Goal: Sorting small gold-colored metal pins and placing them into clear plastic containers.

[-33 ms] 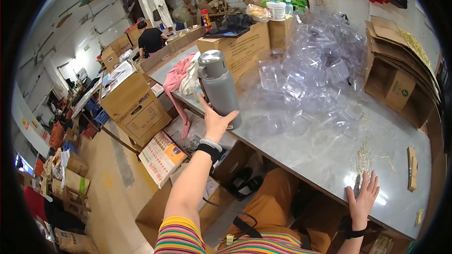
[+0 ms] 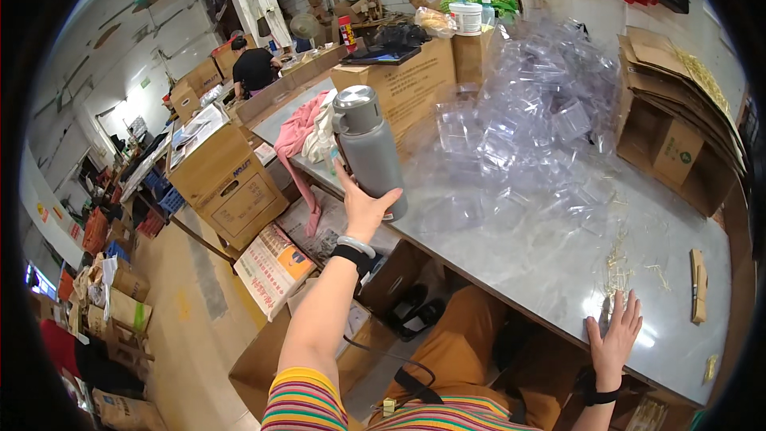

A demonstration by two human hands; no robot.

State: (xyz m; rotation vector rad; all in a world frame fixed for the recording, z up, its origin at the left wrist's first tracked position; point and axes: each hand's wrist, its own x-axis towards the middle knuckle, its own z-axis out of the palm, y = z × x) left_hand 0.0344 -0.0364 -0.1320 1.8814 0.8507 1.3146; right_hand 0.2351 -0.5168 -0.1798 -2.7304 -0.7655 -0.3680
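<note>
A grey vacuum flask (image 2: 372, 161) with a silver lid and a carry loop stands upright at the left end of the grey tabletop (image 2: 527, 259). My left hand (image 2: 365, 211) is round its lower part, the thumb at the right side and the index finger up the left. Its other fingers are partly hidden. At the table's front right, my right hand (image 2: 616, 334) lies flat with fingers apart, beside thin gold-coloured strips (image 2: 617, 271). Behind them spreads a large heap of clear plastic boxes (image 2: 542, 112).
Pink cloth (image 2: 298, 134) lies left of the flask, a carton (image 2: 399, 84) behind it. Flattened cardboard (image 2: 678, 80) leans at the right, above a tan folded strip (image 2: 698, 286). Newspaper (image 2: 274, 269) sits below the table's left end. Another person (image 2: 255, 69) works far back.
</note>
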